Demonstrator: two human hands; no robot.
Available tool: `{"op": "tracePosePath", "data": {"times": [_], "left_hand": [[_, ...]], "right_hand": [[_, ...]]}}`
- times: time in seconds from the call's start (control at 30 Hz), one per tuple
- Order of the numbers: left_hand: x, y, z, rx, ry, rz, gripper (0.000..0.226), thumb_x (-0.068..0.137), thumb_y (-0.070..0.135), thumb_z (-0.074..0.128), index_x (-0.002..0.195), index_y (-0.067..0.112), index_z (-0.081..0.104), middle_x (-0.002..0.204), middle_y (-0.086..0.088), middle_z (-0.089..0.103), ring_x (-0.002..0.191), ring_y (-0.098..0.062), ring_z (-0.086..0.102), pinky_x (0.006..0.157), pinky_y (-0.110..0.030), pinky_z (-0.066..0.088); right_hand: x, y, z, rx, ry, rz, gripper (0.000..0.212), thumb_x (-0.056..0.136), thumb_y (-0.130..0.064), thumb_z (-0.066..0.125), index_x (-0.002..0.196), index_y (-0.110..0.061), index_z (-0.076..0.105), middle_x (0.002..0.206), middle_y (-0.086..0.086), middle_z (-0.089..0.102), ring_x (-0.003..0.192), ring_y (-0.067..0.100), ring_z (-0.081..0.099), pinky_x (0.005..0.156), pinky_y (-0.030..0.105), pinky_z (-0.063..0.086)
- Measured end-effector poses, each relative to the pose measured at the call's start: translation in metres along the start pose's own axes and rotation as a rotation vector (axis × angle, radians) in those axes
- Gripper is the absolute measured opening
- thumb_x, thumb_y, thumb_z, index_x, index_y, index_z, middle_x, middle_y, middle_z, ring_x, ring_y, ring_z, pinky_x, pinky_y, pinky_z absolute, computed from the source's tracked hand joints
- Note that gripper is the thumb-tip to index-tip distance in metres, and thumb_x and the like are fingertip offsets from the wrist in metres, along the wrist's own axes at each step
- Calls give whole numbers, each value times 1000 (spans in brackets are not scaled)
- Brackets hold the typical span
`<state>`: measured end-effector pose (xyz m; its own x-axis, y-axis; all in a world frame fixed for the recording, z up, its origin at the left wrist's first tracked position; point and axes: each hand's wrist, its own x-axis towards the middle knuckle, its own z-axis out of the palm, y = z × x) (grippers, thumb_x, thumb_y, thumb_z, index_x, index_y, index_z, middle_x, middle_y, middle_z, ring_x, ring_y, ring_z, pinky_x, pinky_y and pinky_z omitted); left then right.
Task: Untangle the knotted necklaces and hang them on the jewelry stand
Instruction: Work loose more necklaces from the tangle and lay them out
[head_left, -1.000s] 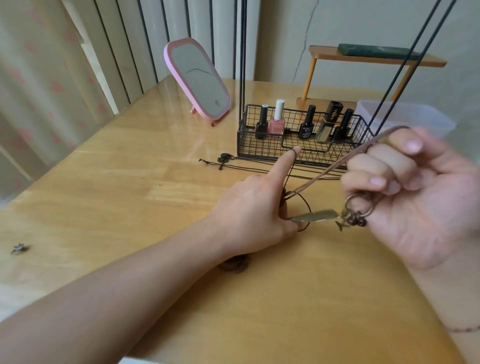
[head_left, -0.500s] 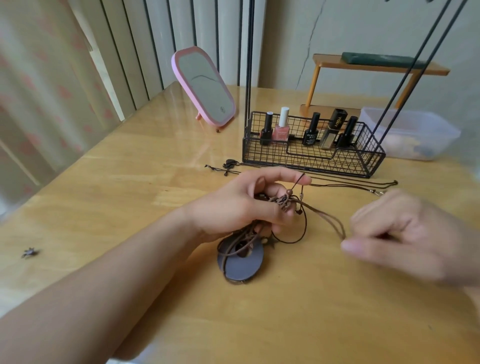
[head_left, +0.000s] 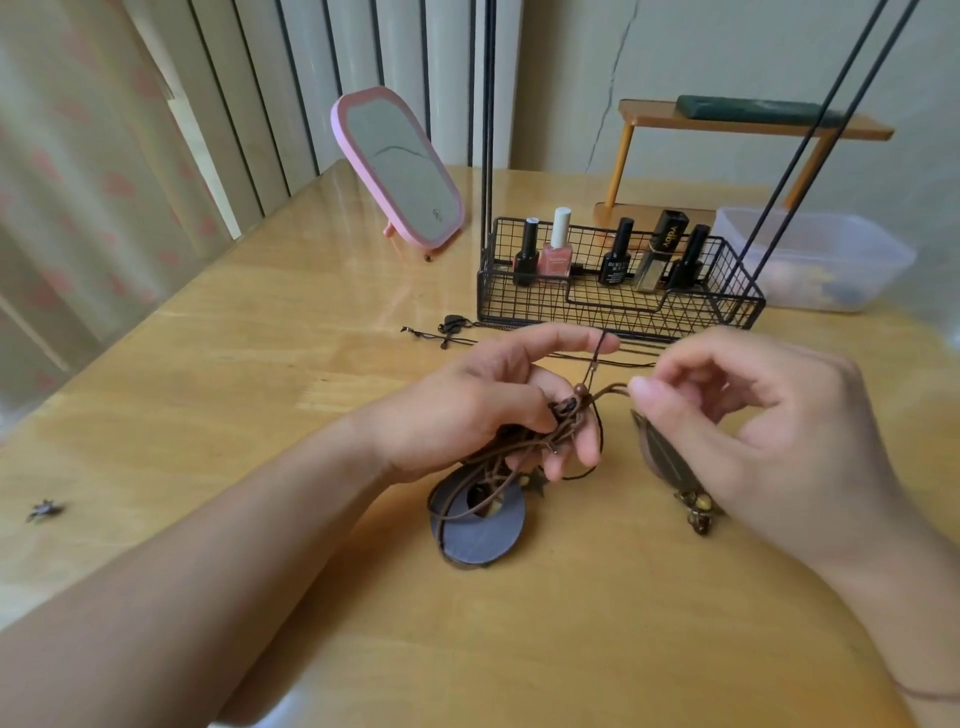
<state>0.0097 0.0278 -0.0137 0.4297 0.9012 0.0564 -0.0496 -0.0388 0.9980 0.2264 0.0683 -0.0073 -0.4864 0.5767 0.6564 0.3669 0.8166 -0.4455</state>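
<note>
A knot of brown cord necklaces (head_left: 563, 421) hangs between my hands above the wooden table (head_left: 260, 374). My left hand (head_left: 483, 410) grips the tangle, index finger stretched out. My right hand (head_left: 753, 421) pinches a brown cord running out of the knot, and a leaf-shaped metal pendant (head_left: 662, 454) with beads lies under its palm. A grey disc pendant (head_left: 480, 522) with a hole rests on the table below my left hand. Another thin dark necklace (head_left: 452, 330) lies by the black wire jewelry stand (head_left: 618, 291), whose rods rise out of view.
The stand's basket holds several nail polish bottles (head_left: 558, 249). A pink mirror (head_left: 397, 166) stands at the back left, a clear plastic box (head_left: 815, 260) at the right, a small wooden shelf (head_left: 748, 124) behind. A tiny dark charm (head_left: 44, 510) lies at the far left.
My right hand, raised with a cord and the leaf pendant a second ago, came down and now pinches a cord by the knot. My left hand has closed on the tangle.
</note>
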Motion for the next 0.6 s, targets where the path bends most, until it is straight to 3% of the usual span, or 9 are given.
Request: {"op": "tracePosePath", "data": {"times": [0.07, 0.13, 0.23, 0.33, 0.4, 0.47, 0.6], "left_hand": [[-2, 0, 1, 54, -21, -3, 62, 85, -7, 46, 143, 13, 36, 85, -12, 70, 62, -23, 60, 57, -36, 37], [-2, 0, 1, 117, -39, -5, 59, 88, -9, 51, 141, 10, 35, 86, -13, 70, 64, -24, 60, 59, -30, 44], [-3, 0, 1, 158, -59, 5, 46, 88, -13, 55, 127, 3, 39, 83, -15, 68, 63, -23, 60, 64, -26, 50], [-5, 1, 1, 137, -56, 20, 42, 87, -15, 56, 116, 10, 39, 81, -16, 67, 60, -21, 61, 63, -25, 51], [-5, 1, 1, 132, -60, 24, 42, 87, -19, 56, 110, 11, 39, 80, -13, 67, 60, -18, 62, 62, -23, 51], [-6, 1, 1, 149, -55, 13, 43, 86, -23, 57, 106, 10, 40, 80, -11, 67, 61, -17, 62, 61, -21, 51], [-6, 2, 1, 235, -16, 3, 37, 84, -16, 65, 103, 9, 46, 85, -13, 66, 64, -17, 60, 64, -24, 53]], "right_hand": [[0, -1, 1, 44, -23, 17, 8, 81, -20, 72, 86, -15, 68, 83, -1, 63, 81, 18, 61, 61, 39, 52], [-1, 0, 3, 51, -108, -4, 12, 77, -13, 70, 89, -15, 68, 93, -4, 62, 90, 16, 60, 68, 37, 51], [-3, 1, 8, 46, -232, 42, 15, 74, -17, 69, 89, -22, 68, 97, -8, 63, 86, 17, 60, 70, 34, 49], [-2, 0, 9, -6, -275, 60, 21, 77, -24, 68, 97, -26, 72, 100, -16, 65, 95, 7, 60, 79, 18, 46], [-1, -2, 8, 11, -308, 80, 14, 79, -27, 69, 92, -28, 73, 89, -20, 67, 88, 3, 62, 74, 12, 44], [-1, -2, 7, -7, -329, 85, 7, 84, -29, 69, 81, -35, 69, 75, -16, 67, 71, 6, 62, 65, 18, 44], [2, 2, 3, 5, -271, 164, 28, 92, -20, 67, 80, -45, 63, 74, -18, 67, 50, 3, 56, 49, 17, 41]]}}
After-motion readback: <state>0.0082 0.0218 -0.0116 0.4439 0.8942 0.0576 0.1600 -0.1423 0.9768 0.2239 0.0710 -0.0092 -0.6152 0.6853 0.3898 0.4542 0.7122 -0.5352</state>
